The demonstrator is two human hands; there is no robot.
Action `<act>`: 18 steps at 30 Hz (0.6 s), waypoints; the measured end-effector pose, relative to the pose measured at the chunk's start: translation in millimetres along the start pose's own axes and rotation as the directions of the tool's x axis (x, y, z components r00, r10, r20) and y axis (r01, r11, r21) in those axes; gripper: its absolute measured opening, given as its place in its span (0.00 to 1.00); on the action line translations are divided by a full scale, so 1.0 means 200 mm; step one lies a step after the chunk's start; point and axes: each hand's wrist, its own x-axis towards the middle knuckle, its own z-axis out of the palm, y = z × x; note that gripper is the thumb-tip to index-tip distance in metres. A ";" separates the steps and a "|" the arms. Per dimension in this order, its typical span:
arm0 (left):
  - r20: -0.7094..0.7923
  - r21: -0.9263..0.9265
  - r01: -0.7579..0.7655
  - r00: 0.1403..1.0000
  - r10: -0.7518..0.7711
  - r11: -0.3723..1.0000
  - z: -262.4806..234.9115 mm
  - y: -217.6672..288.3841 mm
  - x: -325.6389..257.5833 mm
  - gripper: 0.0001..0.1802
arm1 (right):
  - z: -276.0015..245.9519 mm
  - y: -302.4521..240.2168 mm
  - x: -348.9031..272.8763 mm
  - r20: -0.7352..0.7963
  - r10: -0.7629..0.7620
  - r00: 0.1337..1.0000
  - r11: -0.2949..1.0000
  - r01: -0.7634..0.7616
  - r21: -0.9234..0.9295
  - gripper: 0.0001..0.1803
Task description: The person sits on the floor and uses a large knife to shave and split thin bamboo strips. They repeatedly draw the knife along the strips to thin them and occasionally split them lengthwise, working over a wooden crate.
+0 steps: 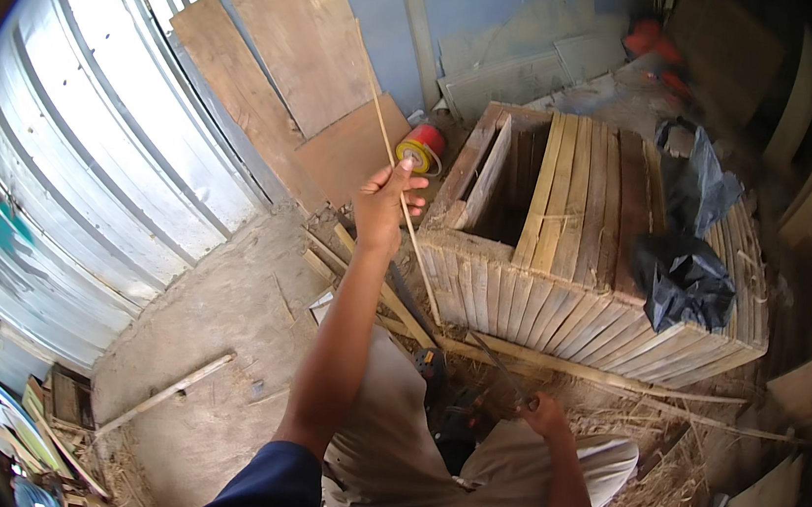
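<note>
Left hand (387, 202) grip closed around thin bamboo strip (403, 189), right hand (544, 414) grip clutching knife (503, 368) below, slatted crate (585, 243) beside.

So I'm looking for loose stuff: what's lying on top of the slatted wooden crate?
A crumpled black plastic bag lies on the crate at its right side, covering the slats beneath it. The left part is an open hole; its inside is dark, so any contents cannot be seen.

open dirt floor (219, 333) at left, crossed only by a loose wooden stick (166, 393). ahead, blocked by slatted wooden crate (585, 243) with black plastic bag (685, 278) on top. leaning boards (278, 62) and corrugated metal wall (91, 141) closing off far left. straw litter (661, 459) at right.
</note>
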 end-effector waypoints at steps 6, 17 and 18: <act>0.014 0.012 0.035 0.999 -0.035 0.999 -0.07 -0.03 0.02 0.23 | 0.19 0.10 0.09 0.066 0.119 0.991 0.971 -0.102 -0.218 0.33; 0.014 -0.184 0.257 0.966 -0.259 0.949 0.12 -0.14 -0.46 0.18 | 0.22 0.04 0.02 0.095 0.241 0.966 0.932 -0.204 -0.299 0.33; 0.051 -0.166 0.270 0.963 -0.265 0.948 0.12 -0.13 -0.49 0.19 | 0.23 0.05 0.01 0.075 0.273 0.959 0.914 -0.235 -0.330 0.32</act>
